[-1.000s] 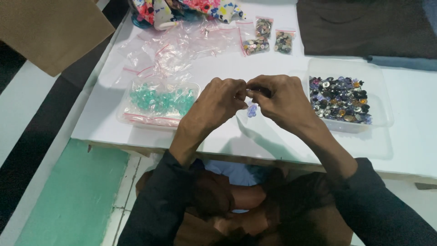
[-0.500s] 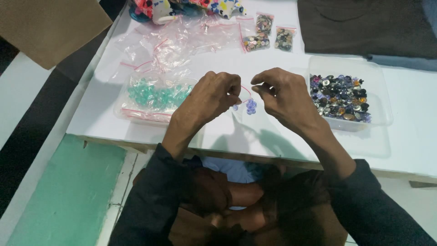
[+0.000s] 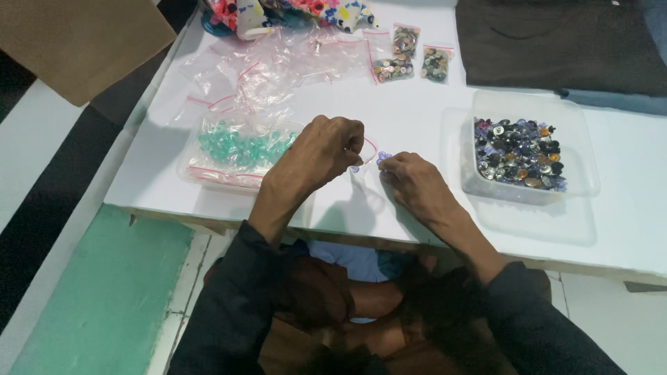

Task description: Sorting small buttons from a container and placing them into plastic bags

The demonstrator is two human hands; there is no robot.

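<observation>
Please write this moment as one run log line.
left hand: holds small clear zip bag | right hand: pinches purple beads | clear plastic tub: mixed beads

**Small clear bag with pale violet beads**

The small clear zip bag (image 3: 366, 154) with a red seal strip is held open just above the white surface (image 3: 417, 104). Pale violet beads (image 3: 383, 157) sit at its mouth.

Left hand (image 3: 325, 149) and right hand (image 3: 410, 182) meet over white worktop (image 3: 417, 104), pinching a small clear zip bag (image 3: 366, 154) with a red strip; pale purple beads (image 3: 383, 157) at the fingertips. Bag of teal beads (image 3: 236, 149) left, clear tub of mixed dark beads (image 3: 521, 154) right, empty zip bags (image 3: 278, 62) behind.
</observation>
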